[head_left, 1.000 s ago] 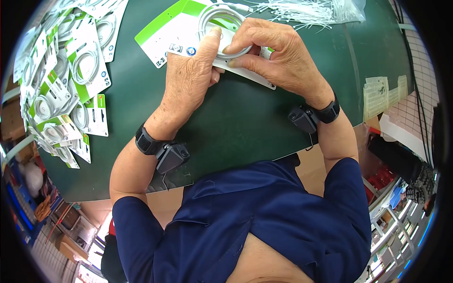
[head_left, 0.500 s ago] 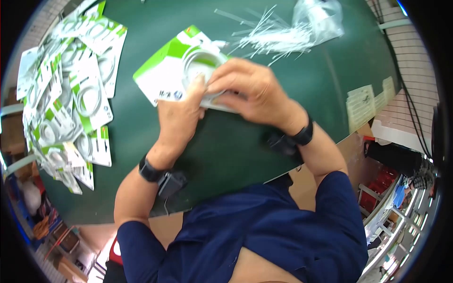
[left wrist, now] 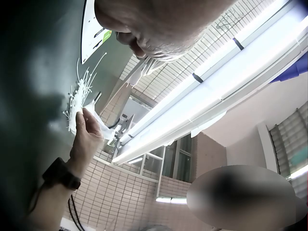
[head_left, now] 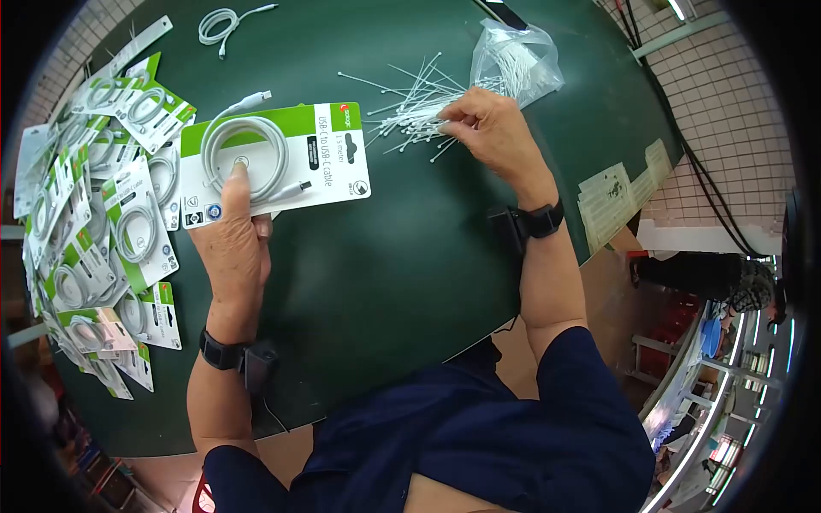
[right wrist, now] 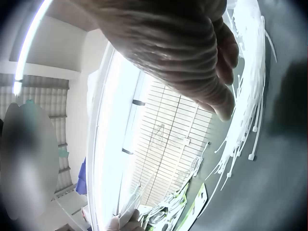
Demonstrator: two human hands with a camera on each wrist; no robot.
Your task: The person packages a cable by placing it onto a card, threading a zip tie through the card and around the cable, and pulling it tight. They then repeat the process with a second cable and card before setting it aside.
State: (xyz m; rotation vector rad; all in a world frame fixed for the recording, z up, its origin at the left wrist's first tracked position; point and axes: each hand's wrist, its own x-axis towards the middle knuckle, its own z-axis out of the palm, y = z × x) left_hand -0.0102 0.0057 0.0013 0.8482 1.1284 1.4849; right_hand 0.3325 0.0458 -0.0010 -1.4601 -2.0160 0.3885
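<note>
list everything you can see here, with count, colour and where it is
cable card: one, green and white, centre left of table
coiled cable: one, white, on the cable card
carded cables: a heap, too many to count, green and white, left edge
loose cable: one, white, far left
cable ties: loose heap, white, far centre
plastic bag: one, clear, behind the ties
paper sheets: a few, pale, right edge
table: one, dark green
wrist cameras: two, black, one per wrist
left hand: finger pressing the cable card
right hand: pinching at the cable ties
</note>
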